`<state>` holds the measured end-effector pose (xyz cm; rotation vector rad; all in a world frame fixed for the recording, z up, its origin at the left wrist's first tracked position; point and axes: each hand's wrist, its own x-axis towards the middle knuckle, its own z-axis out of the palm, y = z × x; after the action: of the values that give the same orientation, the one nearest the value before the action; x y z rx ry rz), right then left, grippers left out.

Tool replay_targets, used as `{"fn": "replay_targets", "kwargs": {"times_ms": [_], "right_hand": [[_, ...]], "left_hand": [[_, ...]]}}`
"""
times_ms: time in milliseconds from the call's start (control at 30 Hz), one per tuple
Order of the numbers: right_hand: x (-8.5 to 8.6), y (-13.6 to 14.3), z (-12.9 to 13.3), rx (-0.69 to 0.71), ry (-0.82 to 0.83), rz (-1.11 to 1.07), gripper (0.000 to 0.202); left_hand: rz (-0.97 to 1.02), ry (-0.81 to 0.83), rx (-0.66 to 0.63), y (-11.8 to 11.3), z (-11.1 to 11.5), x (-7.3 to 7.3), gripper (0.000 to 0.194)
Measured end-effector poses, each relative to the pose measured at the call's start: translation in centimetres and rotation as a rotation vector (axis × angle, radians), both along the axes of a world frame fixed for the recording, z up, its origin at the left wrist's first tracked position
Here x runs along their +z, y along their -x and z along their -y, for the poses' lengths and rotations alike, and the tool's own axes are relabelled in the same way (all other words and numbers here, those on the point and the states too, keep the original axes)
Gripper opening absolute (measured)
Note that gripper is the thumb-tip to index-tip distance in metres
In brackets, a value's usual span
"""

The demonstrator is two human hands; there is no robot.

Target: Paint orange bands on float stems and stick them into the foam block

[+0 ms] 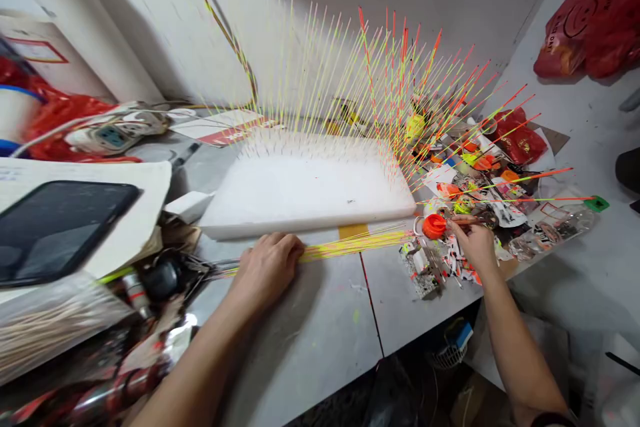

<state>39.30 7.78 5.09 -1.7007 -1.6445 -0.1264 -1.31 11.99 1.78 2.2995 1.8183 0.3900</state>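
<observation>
My left hand (pixel 265 267) lies with curled fingers over a bundle of thin yellow rods (pixel 357 245) on the table, their tips spreading to the right. My right hand (pixel 477 245) pinches a thin brownish stick (pixel 465 221), perhaps a brush, its end at a small pot of orange paint (pixel 434 226). Behind the bundle lies a white foam block (pixel 310 190). Many thin yellow-green rods (pixel 345 80) stand upright or lean out from its back and right side, some with orange-red ends.
A phone (pixel 60 227) rests on paper at left, above a plastic bag of thin sticks (pixel 55 333). A power strip (pixel 107 143) stands behind. Paint-stained scraps (pixel 465 190) crowd the right side, beside a plastic bottle (pixel 555 230). A paint-spotted box (pixel 421 270) sits before the pot.
</observation>
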Motion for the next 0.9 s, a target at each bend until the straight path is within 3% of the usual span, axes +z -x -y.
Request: {"fn": "replay_targets", "kwargs": {"times_ms": [200,467,667,767,900], "right_hand": [[-0.5,0.3,-1.2,0.017,0.024,0.054,0.057],[1.0,-0.2,0.9,0.021,0.024,0.107,0.056],[2.2,-0.8,2.2,-0.004,0.029,0.103,0.052],[2.2,-0.7,2.6,0.078,0.012,0.1,0.044],[1.7,-0.2,3.4,0.295,0.081,0.123,0.032]], "left_hand": [[-0.005,-0.027,0.058,-0.6,0.6,0.2,0.034],[0.024,-0.032,-0.02,-0.6,0.7,0.3,0.037],[0.128,-0.096,-0.007,-0.2,0.5,0.1,0.039],[0.154,-0.114,-0.016,0.1,0.4,0.2,0.04],[0.175,-0.14,-0.044,0.5,0.4,0.4,0.04]]}}
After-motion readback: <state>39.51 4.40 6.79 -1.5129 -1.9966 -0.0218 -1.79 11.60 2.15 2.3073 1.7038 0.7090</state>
